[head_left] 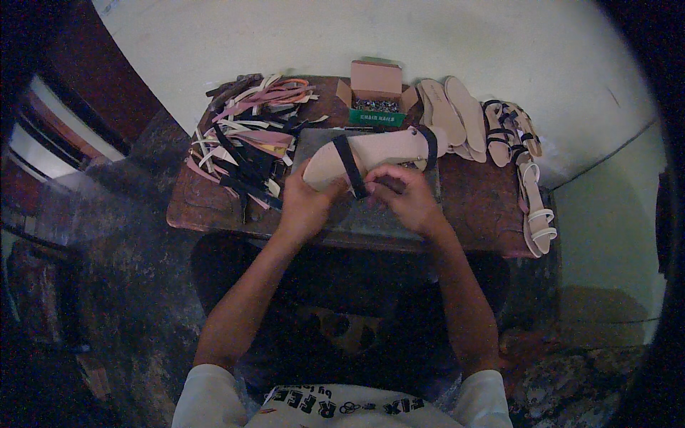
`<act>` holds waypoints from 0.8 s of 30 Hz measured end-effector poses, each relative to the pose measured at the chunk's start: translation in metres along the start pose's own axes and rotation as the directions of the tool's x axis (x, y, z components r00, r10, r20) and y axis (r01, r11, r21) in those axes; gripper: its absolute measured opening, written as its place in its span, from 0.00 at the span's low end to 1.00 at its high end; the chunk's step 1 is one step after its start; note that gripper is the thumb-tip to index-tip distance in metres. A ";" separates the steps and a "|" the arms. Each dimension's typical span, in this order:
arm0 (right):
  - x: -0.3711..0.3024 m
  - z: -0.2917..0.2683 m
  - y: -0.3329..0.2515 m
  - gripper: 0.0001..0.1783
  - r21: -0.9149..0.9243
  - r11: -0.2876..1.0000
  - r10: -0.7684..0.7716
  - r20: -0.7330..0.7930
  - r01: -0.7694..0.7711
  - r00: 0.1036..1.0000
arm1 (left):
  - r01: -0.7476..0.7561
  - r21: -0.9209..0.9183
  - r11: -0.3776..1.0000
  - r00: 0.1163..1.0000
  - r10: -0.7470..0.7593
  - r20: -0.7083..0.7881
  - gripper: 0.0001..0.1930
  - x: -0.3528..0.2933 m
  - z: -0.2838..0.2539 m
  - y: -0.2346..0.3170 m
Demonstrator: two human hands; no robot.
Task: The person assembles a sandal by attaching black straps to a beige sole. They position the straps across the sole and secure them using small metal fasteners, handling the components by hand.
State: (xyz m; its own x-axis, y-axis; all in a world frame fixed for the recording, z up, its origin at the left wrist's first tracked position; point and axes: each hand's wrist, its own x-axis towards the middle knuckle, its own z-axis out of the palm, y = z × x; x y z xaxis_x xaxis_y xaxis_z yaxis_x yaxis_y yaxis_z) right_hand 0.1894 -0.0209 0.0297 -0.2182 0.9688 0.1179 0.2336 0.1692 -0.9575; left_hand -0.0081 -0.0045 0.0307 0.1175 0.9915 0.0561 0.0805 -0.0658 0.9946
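Observation:
A pale shoe last [384, 148] lies on its side over a grey slab [342, 227], with a beige insole [325, 165] against its sole. Two black straps cross it: one over the forefoot [348, 161], another round the heel end [430, 146]. My left hand [308, 202] is wrapped round the toe end and holds it. At the lower end of the forefoot strap, the fingers of my right hand [405, 197] pinch the black strap close to the insole's edge. Small shiny nail heads show near the heel strap.
On the wooden table [485, 221], a heap of cut straps [246, 146] lies left. An open box of nails [377, 107] stands behind the last. Beige insoles [457, 114], black sandals [503, 128] and white-strapped sandals [536, 214] line the right side. A wall [285, 36] rises behind.

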 end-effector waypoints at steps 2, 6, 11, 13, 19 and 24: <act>-0.001 0.001 0.000 0.05 -0.051 0.991 -0.126 -0.038 0.124 0.991 | -0.049 -0.041 0.998 0.999 0.048 -0.021 0.17 0.000 0.002 0.002; -0.006 0.006 -0.015 0.05 -0.035 0.996 -0.088 -0.124 0.084 0.988 | -0.089 -0.118 0.989 0.995 0.084 -0.049 0.15 -0.001 0.005 0.001; -0.010 0.009 -0.005 0.07 0.088 0.996 -0.013 -0.208 0.032 0.978 | -0.143 -0.182 0.973 0.989 0.133 -0.066 0.14 0.000 0.008 -0.002; -0.009 0.008 -0.007 0.07 0.053 0.997 -0.037 -0.200 0.048 0.979 | -0.161 -0.155 0.975 0.985 0.151 -0.079 0.14 0.001 0.007 -0.007; -0.009 0.007 -0.009 0.08 0.090 0.996 0.008 -0.177 0.008 0.984 | -0.142 -0.168 0.975 0.989 0.131 -0.074 0.14 -0.003 0.009 0.000; -0.009 0.005 -0.013 0.08 0.039 0.999 0.034 -0.154 -0.028 0.988 | -0.186 -0.142 0.972 0.981 0.177 -0.078 0.11 -0.003 0.010 -0.002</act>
State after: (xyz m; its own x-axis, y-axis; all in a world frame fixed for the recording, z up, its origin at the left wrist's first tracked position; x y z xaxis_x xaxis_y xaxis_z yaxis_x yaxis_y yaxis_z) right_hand 0.1833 -0.0327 0.0393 -0.0619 0.9903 0.1248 0.2029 0.1349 -0.9699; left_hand 0.0009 -0.0088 0.0275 0.0523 0.9699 0.2376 -0.0839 -0.2328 0.9689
